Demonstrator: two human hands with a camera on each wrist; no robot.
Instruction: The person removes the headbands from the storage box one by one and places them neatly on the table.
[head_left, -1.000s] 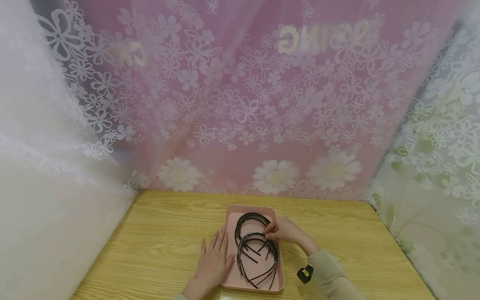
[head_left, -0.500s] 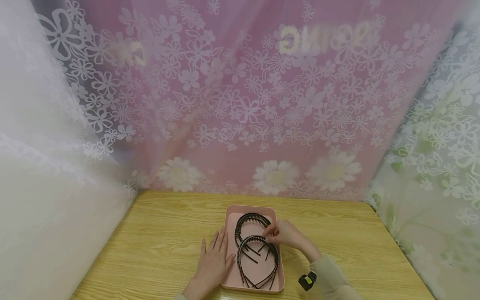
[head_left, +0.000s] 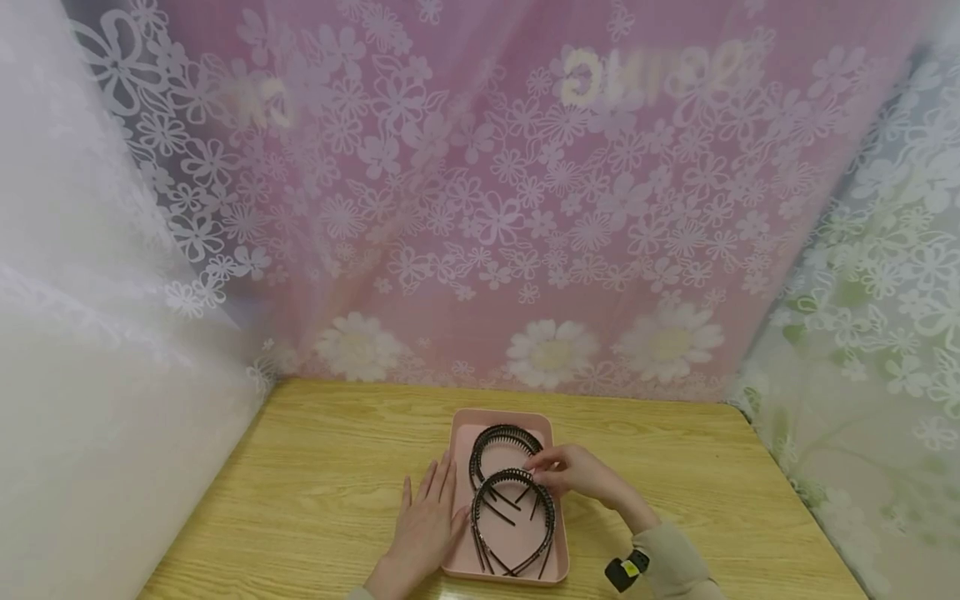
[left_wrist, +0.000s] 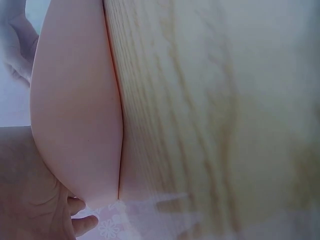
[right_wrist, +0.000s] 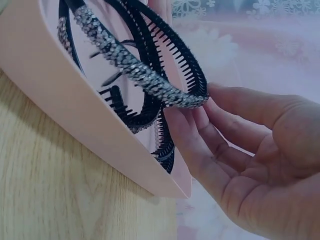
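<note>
Glittery headband [right_wrist: 142,75] in right hand [head_left: 581,473] (a pinch), near straight-fingered left hand [head_left: 426,515] against pink tray [right_wrist: 75,105].

Head: high, well back, facing forward and down at tabletop [head_left: 337,467] and curtain [head_left: 495,167].
Left wrist: close, sideways, along outer wall of tray [left_wrist: 80,100].
Right wrist: close, tilted, across tray onto headbands [right_wrist: 150,82].
Shared by head and right wrist: headbands.

Pink tray [right_wrist: 95,135], silver-speckled black headband [right_wrist: 142,79]
</note>
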